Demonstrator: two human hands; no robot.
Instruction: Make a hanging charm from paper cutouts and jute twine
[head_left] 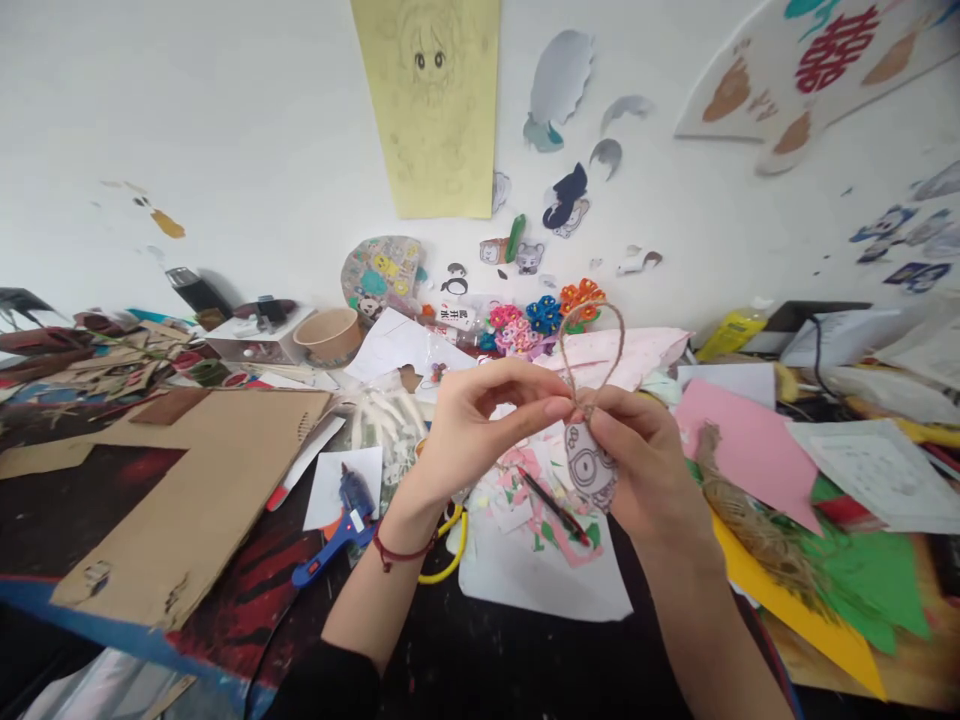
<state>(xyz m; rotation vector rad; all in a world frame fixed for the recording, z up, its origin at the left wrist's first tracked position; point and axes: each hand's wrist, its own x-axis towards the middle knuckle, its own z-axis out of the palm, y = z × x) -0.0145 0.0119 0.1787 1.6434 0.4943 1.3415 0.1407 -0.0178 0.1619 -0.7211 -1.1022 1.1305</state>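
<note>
Between my two hands is a small paper cutout [589, 465] with a cartoon character drawn in dark lines. A loop of brown twine [621, 345] rises from its top edge. My left hand [480, 415] pinches the twine near its base with thumb and forefinger. My right hand [649, 450] grips the cutout's upper right edge, where the twine meets it; the fingers behind are hidden. Below them lies a white sheet [544, 585] strewn with pink and green paper scraps, and a red-and-black pen [555, 505] rests on it.
A blue glue gun [341, 535] lies left of my left wrist, its cord trailing down. Yellow-handled scissors [450, 560] are partly under that wrist. Cut cardboard [247, 450] spreads over the left side. Frayed twine [750, 510] and coloured paper [750, 440] lie at right.
</note>
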